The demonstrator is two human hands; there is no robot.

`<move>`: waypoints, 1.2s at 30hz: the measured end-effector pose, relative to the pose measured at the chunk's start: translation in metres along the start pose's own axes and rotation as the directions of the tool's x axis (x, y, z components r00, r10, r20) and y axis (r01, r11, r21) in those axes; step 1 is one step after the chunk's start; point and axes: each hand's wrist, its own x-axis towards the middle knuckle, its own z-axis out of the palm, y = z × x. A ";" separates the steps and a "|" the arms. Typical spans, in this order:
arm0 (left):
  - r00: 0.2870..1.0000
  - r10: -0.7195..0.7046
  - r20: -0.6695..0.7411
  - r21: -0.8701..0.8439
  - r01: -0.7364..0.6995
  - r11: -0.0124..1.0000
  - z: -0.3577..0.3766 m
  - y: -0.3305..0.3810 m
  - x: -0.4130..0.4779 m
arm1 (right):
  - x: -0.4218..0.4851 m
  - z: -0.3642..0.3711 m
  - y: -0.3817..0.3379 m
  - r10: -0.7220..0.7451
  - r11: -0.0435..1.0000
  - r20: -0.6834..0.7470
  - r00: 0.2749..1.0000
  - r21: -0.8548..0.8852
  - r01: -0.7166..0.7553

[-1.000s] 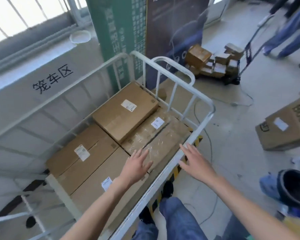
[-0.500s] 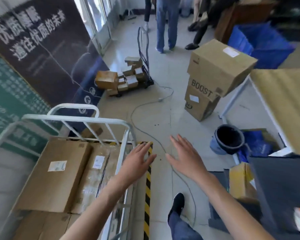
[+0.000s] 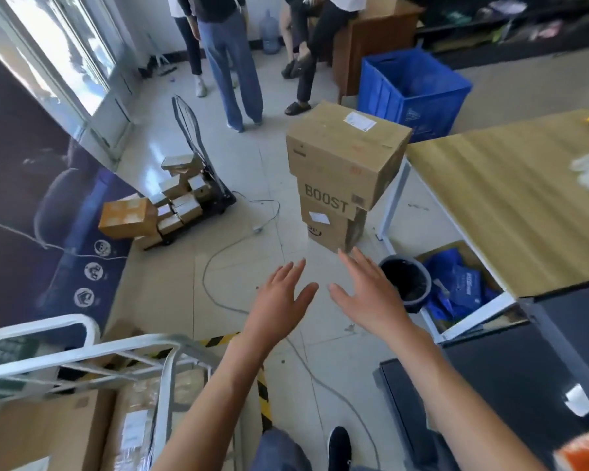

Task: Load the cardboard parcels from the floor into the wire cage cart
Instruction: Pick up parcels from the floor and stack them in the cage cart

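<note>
A stack of cardboard parcels stands on the floor ahead: a large box (image 3: 346, 154) on top, a box printed BOOST (image 3: 327, 202) under it and a smaller box (image 3: 330, 229) at the bottom. My left hand (image 3: 279, 300) and my right hand (image 3: 368, 294) are stretched out side by side, empty, fingers spread, short of the stack. The white wire cage cart (image 3: 92, 351) is at the lower left with flat parcels (image 3: 45, 433) lying inside it.
A hand truck (image 3: 198, 164) with several small boxes stands at the left. A grey cable (image 3: 218, 260) runs across the floor. A dark bucket (image 3: 407, 280), a wooden table (image 3: 510, 198) and a blue crate (image 3: 412, 90) are at the right. People stand at the back.
My view has swung from the cart toward the parcel stack. Both hands have left the cart's rail and parcels and now reach forward over the floor.
</note>
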 end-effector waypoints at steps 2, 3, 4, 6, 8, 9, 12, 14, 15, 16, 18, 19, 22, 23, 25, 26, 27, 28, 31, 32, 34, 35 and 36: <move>1.000 0.022 0.022 -0.001 -0.022 1.000 0.000 0.001 0.031 | 0.023 -0.008 0.005 0.034 0.999 -0.017 0.999 0.002 -0.034; 0.999 0.026 0.031 -0.001 -0.026 1.000 -0.001 -0.001 0.046 | 0.035 -0.010 0.007 0.046 0.999 -0.023 0.999 0.004 -0.046; 0.999 0.028 0.040 -0.002 -0.028 1.000 -0.003 -0.004 0.061 | 0.049 -0.012 0.008 0.059 0.998 -0.026 0.998 0.011 -0.058; 0.998 0.031 0.061 -0.006 -0.031 1.000 -0.007 -0.014 0.093 | 0.079 -0.014 0.007 0.077 0.997 -0.024 0.997 0.025 -0.077; 0.996 0.032 0.085 -0.011 -0.031 0.999 -0.015 -0.025 0.130 | 0.115 -0.014 0.002 0.089 0.996 -0.019 0.996 0.034 -0.088; 0.995 0.032 0.095 -0.016 -0.031 0.999 -0.019 -0.031 0.151 | 0.134 -0.013 -0.001 0.096 0.995 -0.019 0.995 0.039 -0.095; 0.991 0.050 0.122 -0.027 -0.047 0.998 -0.036 -0.044 0.212 | 0.185 -0.009 -0.012 0.127 0.991 -0.039 0.991 0.057 -0.125; 0.988 0.074 0.133 -0.026 -0.071 0.997 -0.048 -0.050 0.249 | 0.213 -0.003 -0.021 0.153 0.985 -0.042 0.987 0.088 -0.149; 0.987 0.089 0.137 -0.030 -0.086 0.996 -0.053 -0.052 0.268 | 0.227 0.000 -0.024 0.163 0.982 -0.039 0.986 0.105 -0.158; 0.984 0.105 0.143 -0.032 -0.102 0.994 -0.059 -0.054 0.285 | 0.240 0.002 -0.027 0.173 0.979 -0.038 0.984 0.118 -0.167; 0.979 0.137 0.154 -0.027 -0.134 0.991 -0.068 -0.056 0.320 | 0.268 0.005 -0.030 0.197 0.973 -0.051 0.979 0.130 -0.189; 0.975 0.152 0.161 -0.023 -0.150 0.988 -0.072 -0.056 0.336 | 0.281 0.003 -0.031 0.211 0.969 -0.062 0.975 0.142 -0.201; 0.963 0.194 0.185 -0.017 -0.194 0.981 -0.079 -0.055 0.379 | 0.319 -0.004 -0.032 0.223 0.959 -0.112 0.968 0.205 -0.197; 0.960 0.199 0.198 -0.016 -0.200 0.980 -0.080 -0.055 0.394 | 0.333 -0.007 -0.031 0.226 0.957 -0.128 0.966 0.216 -0.195; 0.954 0.198 0.226 -0.016 -0.200 0.980 -0.080 -0.057 0.426 | 0.362 -0.014 -0.025 0.253 0.949 -0.141 0.957 0.227 -0.217; 0.950 0.198 0.240 -0.013 -0.201 0.980 -0.078 -0.058 0.442 | 0.377 -0.017 -0.021 0.271 0.944 -0.145 0.952 0.234 -0.233; 0.947 0.198 0.252 -0.004 -0.203 0.979 -0.076 -0.058 0.458 | 0.394 -0.019 -0.016 0.285 0.939 -0.149 0.947 0.241 -0.244; 0.944 0.195 0.266 0.011 -0.205 0.979 -0.074 -0.059 0.474 | 0.411 -0.022 -0.011 0.296 0.935 -0.148 0.944 0.247 -0.255; 0.936 0.165 0.310 0.048 -0.189 0.981 -0.064 -0.061 0.521 | 0.466 -0.029 0.002 0.322 0.926 -0.110 0.940 0.243 -0.289; 0.934 0.154 0.322 0.048 -0.178 0.983 -0.060 -0.061 0.536 | 0.484 -0.030 0.007 0.320 0.927 -0.103 0.942 0.240 -0.289; 0.929 0.137 0.345 0.051 -0.164 0.985 -0.053 -0.059 0.568 | 0.521 -0.035 0.018 0.322 0.926 -0.088 0.943 0.237 -0.294; 0.926 0.129 0.354 0.053 -0.158 0.986 -0.051 -0.058 0.586 | 0.540 -0.038 0.025 0.328 0.923 -0.076 0.941 0.239 -0.303; 0.925 0.117 0.362 0.057 -0.147 0.987 -0.049 -0.057 0.604 | 0.557 -0.042 0.032 0.334 0.920 -0.059 0.941 0.239 -0.311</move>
